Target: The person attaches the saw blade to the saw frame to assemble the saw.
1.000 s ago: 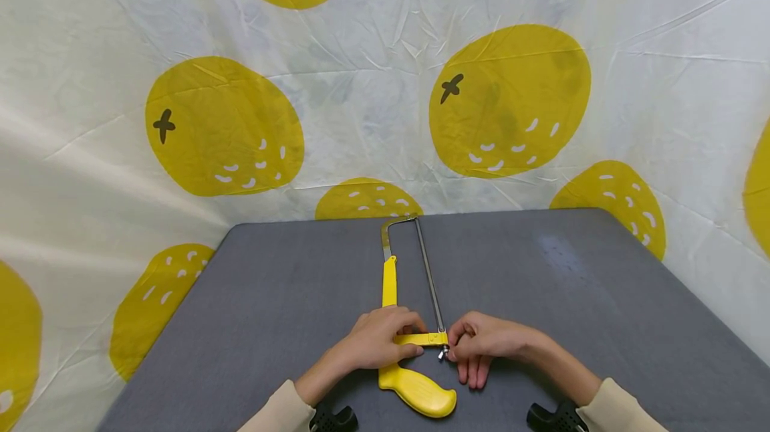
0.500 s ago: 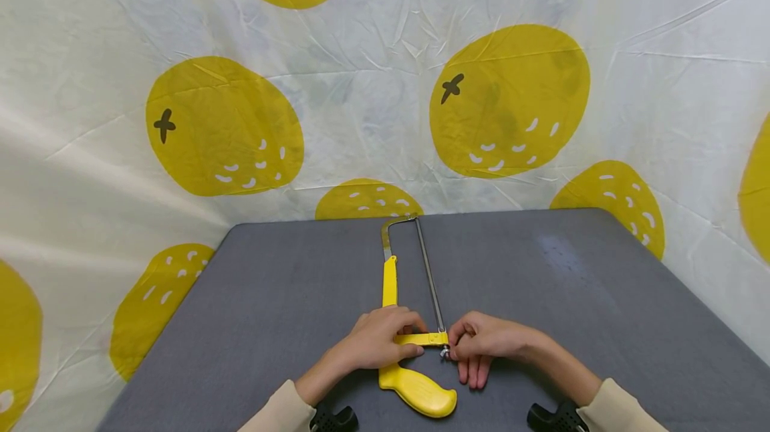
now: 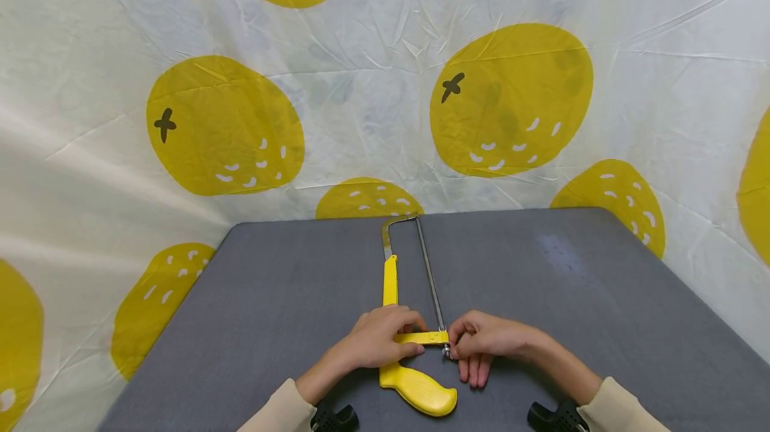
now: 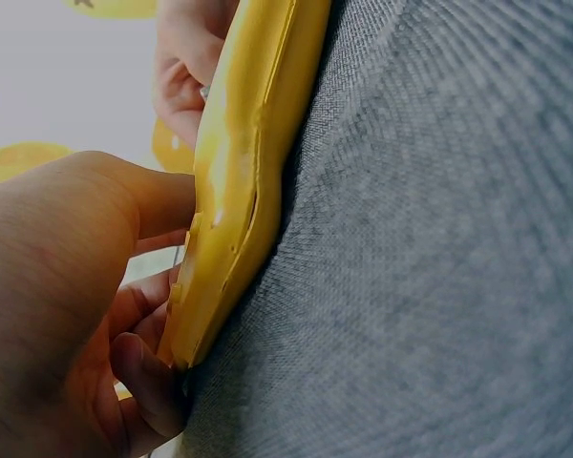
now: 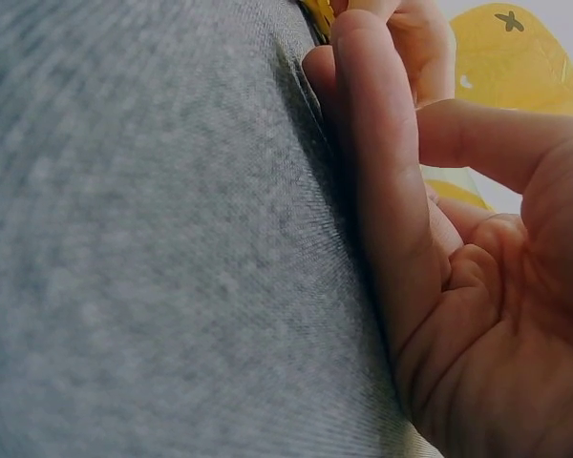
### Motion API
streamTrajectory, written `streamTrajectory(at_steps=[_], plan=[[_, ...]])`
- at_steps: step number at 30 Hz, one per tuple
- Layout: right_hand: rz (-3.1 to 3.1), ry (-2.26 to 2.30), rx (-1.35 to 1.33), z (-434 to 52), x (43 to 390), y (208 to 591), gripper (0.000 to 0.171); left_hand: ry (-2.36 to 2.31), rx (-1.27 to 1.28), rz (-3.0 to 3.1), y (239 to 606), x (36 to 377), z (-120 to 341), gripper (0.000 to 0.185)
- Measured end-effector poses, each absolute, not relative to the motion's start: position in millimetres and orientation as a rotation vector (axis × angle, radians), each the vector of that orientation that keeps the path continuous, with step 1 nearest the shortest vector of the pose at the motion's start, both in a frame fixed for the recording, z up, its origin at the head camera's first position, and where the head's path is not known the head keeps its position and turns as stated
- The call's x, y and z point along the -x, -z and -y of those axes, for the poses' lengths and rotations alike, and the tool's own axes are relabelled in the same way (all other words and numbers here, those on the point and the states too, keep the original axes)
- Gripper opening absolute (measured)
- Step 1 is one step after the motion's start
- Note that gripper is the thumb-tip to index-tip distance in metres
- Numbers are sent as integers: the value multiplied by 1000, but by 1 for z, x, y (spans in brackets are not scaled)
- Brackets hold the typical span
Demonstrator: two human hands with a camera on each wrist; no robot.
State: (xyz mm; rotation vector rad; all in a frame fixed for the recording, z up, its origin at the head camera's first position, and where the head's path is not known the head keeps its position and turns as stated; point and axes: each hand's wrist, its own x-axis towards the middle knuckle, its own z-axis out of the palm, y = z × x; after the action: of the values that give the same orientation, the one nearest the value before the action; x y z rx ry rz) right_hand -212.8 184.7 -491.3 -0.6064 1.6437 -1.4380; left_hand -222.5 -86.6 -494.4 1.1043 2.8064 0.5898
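A yellow hacksaw (image 3: 420, 392) lies flat on the grey table, its handle toward me and its metal blade (image 3: 429, 275) on the right side of the frame. My left hand (image 3: 380, 337) grips the frame above the handle, thumb and fingers around the yellow crossbar (image 3: 424, 338). At the crossbar's right end, the thumb and index finger of my right hand (image 3: 490, 338) pinch the small metal wing nut (image 3: 446, 352). The left wrist view shows the yellow handle (image 4: 253, 124) close up. In the right wrist view, the right hand (image 5: 458, 258) rests its outer fingers along the table and hides the nut.
The grey cloth-covered table (image 3: 289, 285) extends on both sides of the saw. Behind it hangs a white curtain (image 3: 361, 104) printed with large yellow fruit. Black wrist mounts (image 3: 333, 417) sit by both sleeves.
The wing nut has turned a little at the right fingertips. Both hands and the hacksaw stay in nearly the same place.
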Motion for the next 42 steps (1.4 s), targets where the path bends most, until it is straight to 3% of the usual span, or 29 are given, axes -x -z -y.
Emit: streamTrajectory(at_steps=[42], plan=[[-1675, 1436, 605, -184, 210, 491, 8, -596, -1095, -2799, 495, 221, 86, 20]])
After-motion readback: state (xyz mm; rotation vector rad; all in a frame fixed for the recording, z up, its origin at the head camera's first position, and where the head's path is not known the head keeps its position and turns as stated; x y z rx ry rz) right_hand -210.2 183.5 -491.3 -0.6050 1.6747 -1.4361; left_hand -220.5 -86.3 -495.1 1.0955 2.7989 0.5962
